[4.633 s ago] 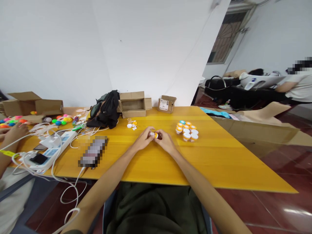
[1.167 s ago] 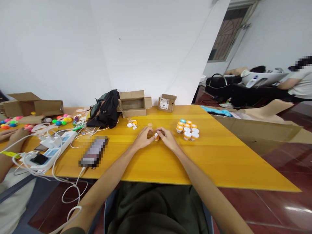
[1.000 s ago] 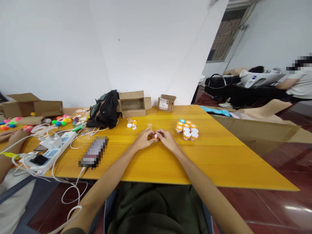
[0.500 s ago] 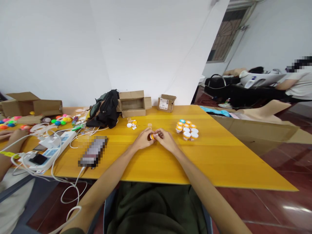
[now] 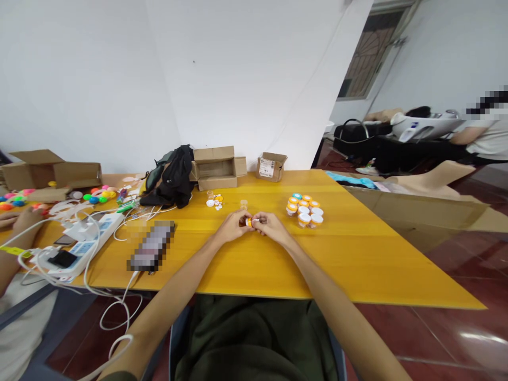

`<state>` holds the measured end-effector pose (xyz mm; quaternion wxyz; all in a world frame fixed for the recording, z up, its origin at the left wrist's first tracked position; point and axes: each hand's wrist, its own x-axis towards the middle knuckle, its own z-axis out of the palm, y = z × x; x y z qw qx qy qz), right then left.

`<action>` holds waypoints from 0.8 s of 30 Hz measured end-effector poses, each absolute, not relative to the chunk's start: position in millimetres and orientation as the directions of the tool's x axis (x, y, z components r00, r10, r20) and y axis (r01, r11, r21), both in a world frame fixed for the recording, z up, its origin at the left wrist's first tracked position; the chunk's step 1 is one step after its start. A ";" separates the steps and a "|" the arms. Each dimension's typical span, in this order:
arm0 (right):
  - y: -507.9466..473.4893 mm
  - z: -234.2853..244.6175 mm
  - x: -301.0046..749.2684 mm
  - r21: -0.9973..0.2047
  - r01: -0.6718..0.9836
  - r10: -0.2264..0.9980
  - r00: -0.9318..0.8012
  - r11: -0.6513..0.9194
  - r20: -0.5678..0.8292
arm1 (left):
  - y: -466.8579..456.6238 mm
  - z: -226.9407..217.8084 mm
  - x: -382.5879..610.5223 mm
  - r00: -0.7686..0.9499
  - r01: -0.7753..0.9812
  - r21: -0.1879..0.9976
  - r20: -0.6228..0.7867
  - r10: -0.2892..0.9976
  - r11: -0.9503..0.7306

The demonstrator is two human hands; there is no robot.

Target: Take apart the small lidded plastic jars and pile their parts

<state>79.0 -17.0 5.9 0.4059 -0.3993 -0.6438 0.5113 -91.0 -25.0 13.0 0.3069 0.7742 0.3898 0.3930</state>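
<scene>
Over the middle of the table, my left hand (image 5: 232, 227) is closed around a small jar (image 5: 249, 222) with an orange and white lid. From the other side my right hand (image 5: 270, 226) pinches the white part of that lid. The fingers cover most of the jar, so its body is largely hidden. Just beyond my hands stands a clear empty jar (image 5: 244, 204). Loose white and orange caps (image 5: 210, 203) lie farther back on the left. Several lidded jars (image 5: 304, 217) with white, orange and blue tops are grouped to the right.
Open cardboard boxes (image 5: 216, 182) and a black bag (image 5: 174, 180) line the table's back. A phone (image 5: 153, 246), a power strip (image 5: 93, 243) and white cables occupy the left. Another person's hand (image 5: 27, 219) rests near colored balls. A large carton (image 5: 413, 211) stands beyond the right edge.
My hands stay together around the jar, and my right fingers have shifted slightly on its lid. The lid's orange band shows a little more. Other objects have not moved.
</scene>
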 end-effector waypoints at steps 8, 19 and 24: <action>-17.6 7.5 80.8 -0.994 -0.094 0.943 -0.324 0.052 0.080 | -15.7 4.3 -97.2 0.352 0.247 0.895 0.275 0.895 -0.372; -11.4 -2.0 78.4 -0.982 0.033 0.951 -0.256 0.187 0.173 | -9.5 5.4 -111.8 0.293 0.322 0.865 0.296 0.909 -0.385; -6.0 -6.8 78.8 -0.935 0.198 0.942 -0.224 0.295 0.250 | -7.4 5.9 -120.2 0.242 0.332 0.888 0.245 0.939 -0.318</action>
